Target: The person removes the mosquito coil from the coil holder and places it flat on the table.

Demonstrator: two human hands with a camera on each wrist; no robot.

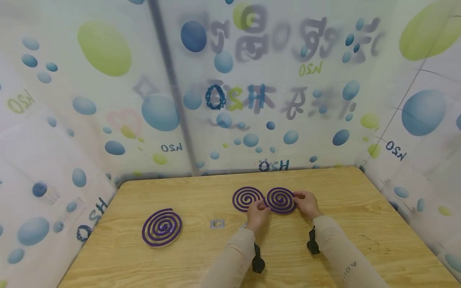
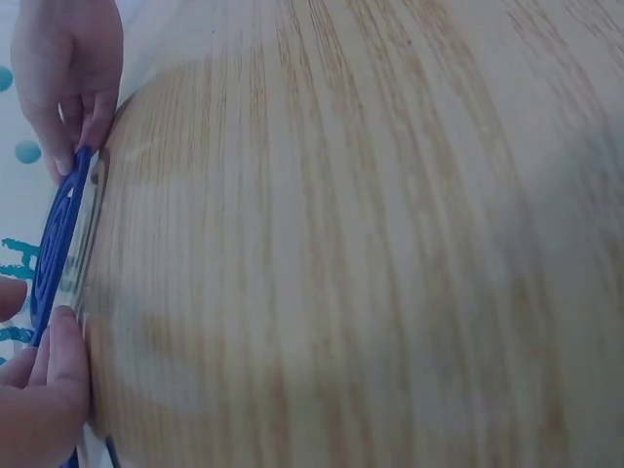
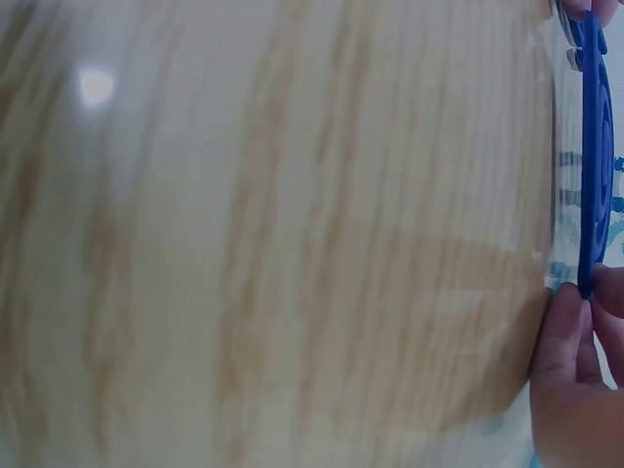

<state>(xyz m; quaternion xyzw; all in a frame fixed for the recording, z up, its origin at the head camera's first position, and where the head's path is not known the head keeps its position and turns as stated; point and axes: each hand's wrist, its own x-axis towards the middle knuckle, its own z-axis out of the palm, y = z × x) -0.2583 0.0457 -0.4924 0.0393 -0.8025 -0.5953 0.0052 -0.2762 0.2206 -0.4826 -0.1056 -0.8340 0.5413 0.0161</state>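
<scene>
Right coil (image 1: 280,200): one purple spiral (blue in the wrist views), far side of the table (image 1: 191,264), right of centre; held between the two hands at its left and right edges.
Left hand (image 1: 257,216): thumb and fingers pinch the right coil at its near left edge; in the head view the hand also overlaps the near right part of the middle coil (image 1: 247,199).
Right hand (image 1: 307,203): thumb and fingertips close together, pinching the right coil's right edge.
Middle coil: purple spiral, just left of the right coil; whether the two touch cannot be told.
Left coil (image 1: 164,227): purple spiral on the table's left side, nearer than the other two and well apart from them; its outer end points to the far side.
Grey piece (image 1: 217,223): small, on the table between the left coil and the left hand (too small to identify).
Sleeves (image 1: 345,248): pale, long, one on each arm.
Wrist devices (image 1: 257,260): black, one at each wrist.
Wall (image 1: 201,128): pale, beyond the table, printed with blue and green spots and reversed H2O lettering.
</scene>
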